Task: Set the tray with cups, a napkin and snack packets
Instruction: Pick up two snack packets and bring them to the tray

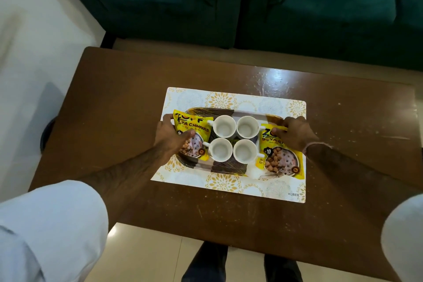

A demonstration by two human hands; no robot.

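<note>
A patterned oval tray (225, 168) lies on a floral placemat (231, 184). Several empty white cups (233, 138) stand in its middle. One yellow soya chunks packet (194, 125) rests on the tray's left end, another (282, 164) on its right end. A white napkin (254, 172) peeks out beside the right packet. My left hand (170, 136) grips the tray's left end, thumb pressing the left packet. My right hand (295, 133) grips the tray's right end, thumb on the right packet.
The placemat sits on a brown wooden table (114, 103) with scuffed top. A dark green sofa (251, 2) stands right behind the table. Pale floor tiles (148, 256) and my feet show at the table's near edge.
</note>
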